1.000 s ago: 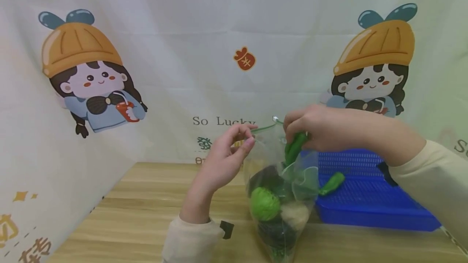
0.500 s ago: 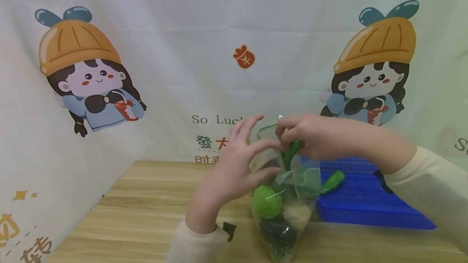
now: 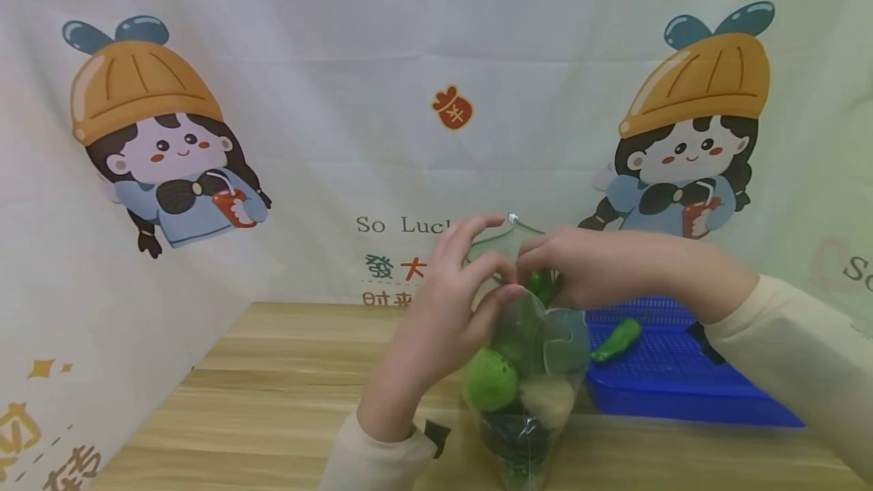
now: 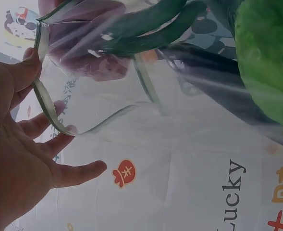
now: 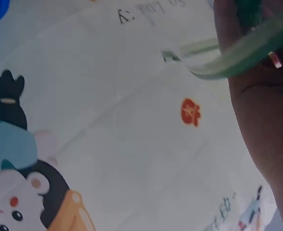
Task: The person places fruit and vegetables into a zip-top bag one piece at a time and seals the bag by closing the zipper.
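A clear zip bag (image 3: 566, 343) with a green-edged mouth stands upright on the table. My left hand (image 3: 443, 301) pinches the mouth's near edge between thumb and index finger, its other fingers spread. My right hand (image 3: 573, 264) reaches into the mouth and holds a green pepper (image 3: 543, 286) by its upper end. Through the plastic show a round bumpy green vegetable (image 3: 489, 379), a tan lump (image 3: 548, 398) and, in the left wrist view, a long dark eggplant (image 4: 208, 77). In the right wrist view, the green zip strip (image 5: 247, 53) crosses in front of my right hand.
A blue plastic basket (image 3: 696, 405) sits to the right of the bag, with another green pepper (image 3: 617, 340) in it. Behind the wooden table (image 3: 293, 392) hangs a printed cloth (image 3: 327, 135).
My left hand let go of the bag's left rim, moved right and now pinches the near edge. My right hand has lowered the green pepper deeper into the bag.
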Tool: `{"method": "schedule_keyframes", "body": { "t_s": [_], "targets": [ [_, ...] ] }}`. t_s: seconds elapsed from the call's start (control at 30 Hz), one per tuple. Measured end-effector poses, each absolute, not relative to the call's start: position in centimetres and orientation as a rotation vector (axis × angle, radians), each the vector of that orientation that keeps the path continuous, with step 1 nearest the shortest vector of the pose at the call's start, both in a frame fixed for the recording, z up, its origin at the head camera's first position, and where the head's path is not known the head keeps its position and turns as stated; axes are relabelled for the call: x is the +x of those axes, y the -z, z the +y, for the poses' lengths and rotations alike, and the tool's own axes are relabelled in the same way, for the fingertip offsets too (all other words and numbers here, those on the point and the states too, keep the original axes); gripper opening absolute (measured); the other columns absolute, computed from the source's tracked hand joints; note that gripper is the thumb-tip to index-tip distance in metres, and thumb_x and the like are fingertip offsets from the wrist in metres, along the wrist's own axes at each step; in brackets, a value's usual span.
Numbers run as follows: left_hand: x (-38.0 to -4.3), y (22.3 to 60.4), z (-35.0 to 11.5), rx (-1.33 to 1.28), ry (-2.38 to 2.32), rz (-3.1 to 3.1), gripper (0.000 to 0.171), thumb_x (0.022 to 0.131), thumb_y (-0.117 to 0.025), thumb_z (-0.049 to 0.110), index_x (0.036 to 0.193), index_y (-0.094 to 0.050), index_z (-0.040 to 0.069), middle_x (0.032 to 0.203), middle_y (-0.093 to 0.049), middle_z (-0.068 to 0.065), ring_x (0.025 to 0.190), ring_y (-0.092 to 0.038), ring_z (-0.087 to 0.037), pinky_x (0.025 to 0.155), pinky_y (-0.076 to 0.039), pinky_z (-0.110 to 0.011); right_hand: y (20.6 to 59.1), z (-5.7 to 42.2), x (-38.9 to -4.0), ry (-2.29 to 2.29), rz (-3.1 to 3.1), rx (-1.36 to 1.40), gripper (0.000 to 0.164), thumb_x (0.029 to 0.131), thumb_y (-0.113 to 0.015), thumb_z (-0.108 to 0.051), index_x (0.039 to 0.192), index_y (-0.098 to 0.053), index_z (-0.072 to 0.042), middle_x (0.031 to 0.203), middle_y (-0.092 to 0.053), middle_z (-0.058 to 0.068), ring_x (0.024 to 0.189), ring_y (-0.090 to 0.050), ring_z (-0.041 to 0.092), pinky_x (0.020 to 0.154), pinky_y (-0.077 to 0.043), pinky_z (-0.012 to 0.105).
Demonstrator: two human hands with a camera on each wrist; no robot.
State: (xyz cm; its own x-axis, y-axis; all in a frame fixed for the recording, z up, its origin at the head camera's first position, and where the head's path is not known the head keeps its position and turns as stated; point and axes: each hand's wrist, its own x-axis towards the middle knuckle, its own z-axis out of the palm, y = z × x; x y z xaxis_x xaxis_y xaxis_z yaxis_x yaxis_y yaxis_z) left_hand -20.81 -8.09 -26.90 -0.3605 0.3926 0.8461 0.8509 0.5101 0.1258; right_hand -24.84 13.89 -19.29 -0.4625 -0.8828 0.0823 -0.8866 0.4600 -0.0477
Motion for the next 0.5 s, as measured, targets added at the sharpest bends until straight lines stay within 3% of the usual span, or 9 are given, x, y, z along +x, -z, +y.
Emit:
{"method": "schedule_keyframes", "body": {
  "t_s": [0.2,0.3,0.4,0.5],
  "targets": [
    [-20.7,27.3,-7.9,-1.028,0.784,-1.976,0.014,0.098,-0.076,0.022,0.095,-0.066,0.013,0.145,-0.063,-0.011,0.138,-0.057,-0.032,0.113,-0.051,-0.049,19.7,13.1,-26.1,-0.170,-2.927,1.589,0.042,0.085,-0.064,0.015,0.115,-0.076,-0.013,0.106,-0.079,-0.005,0.093,-0.073,0.006,0.081,-0.063,0.025],
    [-20.7,27.4,-7.9,-1.024,0.801,-1.974,0.014,0.099,-0.075,0.021,0.095,-0.066,0.012,0.139,-0.067,-0.009,0.130,-0.062,-0.030,0.104,-0.055,-0.043,20.0,12.7,-26.4,-0.167,-2.989,1.578,0.032,0.088,-0.069,0.012,0.107,-0.077,-0.012,0.089,-0.073,-0.010,0.078,-0.066,0.003,0.071,-0.058,0.021],
    [-20.5,27.6,-7.8,-1.025,0.810,-1.974,0.014,0.099,-0.076,0.019,0.094,-0.065,0.011,0.135,-0.070,-0.009,0.127,-0.064,-0.028,0.101,-0.056,-0.039,20.5,12.1,-26.4,-0.160,-2.986,1.605,0.012,0.092,-0.079,-0.002,0.097,-0.076,-0.013,0.074,-0.060,-0.013,0.064,-0.050,0.001,0.060,-0.046,0.018],
    [-20.4,27.6,-7.7,-1.043,0.806,-1.975,0.013,0.100,-0.075,0.018,0.095,-0.066,0.011,0.132,-0.072,-0.008,0.128,-0.064,-0.026,0.104,-0.056,-0.037,21.3,11.6,-26.1,-0.147,-2.924,1.639,0.006,0.094,-0.082,-0.015,0.095,-0.076,-0.013,0.074,-0.065,-0.013,0.067,-0.054,-0.003,0.064,-0.050,0.018]
  ]
}}
